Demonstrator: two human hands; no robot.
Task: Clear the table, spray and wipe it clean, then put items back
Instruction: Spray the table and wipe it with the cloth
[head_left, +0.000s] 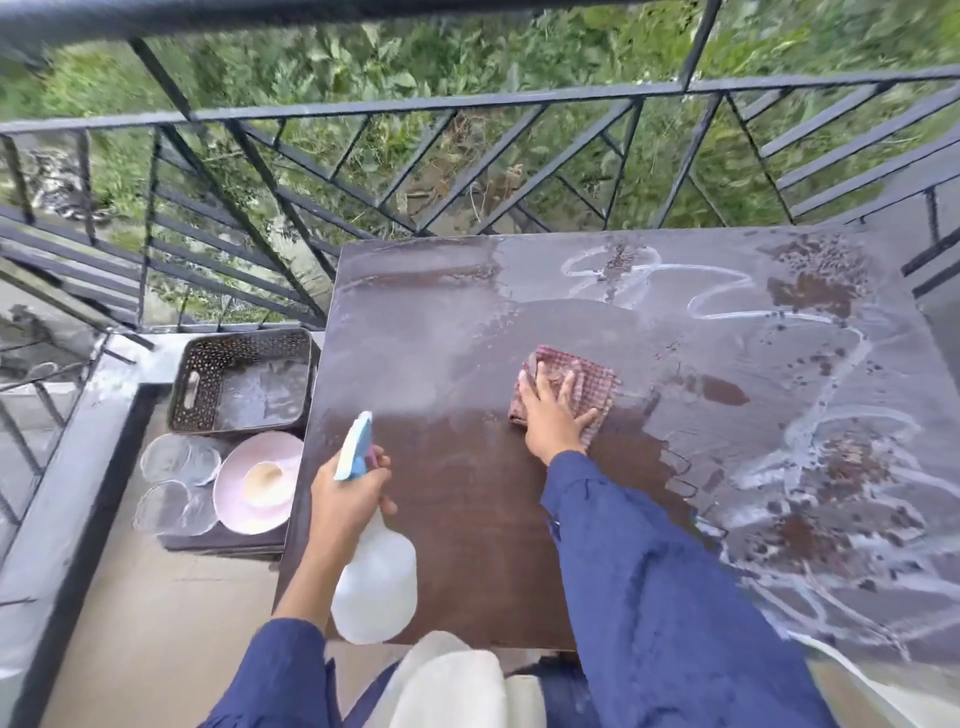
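Left hand (348, 499) covers neck of spray bottle (374, 587).

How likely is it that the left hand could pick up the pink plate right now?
Probably not yet: the left hand grips the spray bottle, so its fingers are taken. The pink plate itself lies unobstructed, lower, just left of the table.

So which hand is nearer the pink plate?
Left. The left hand grips the spray bottle just right of the pink plate; the right hand presses the cloth farther right, mid-table.
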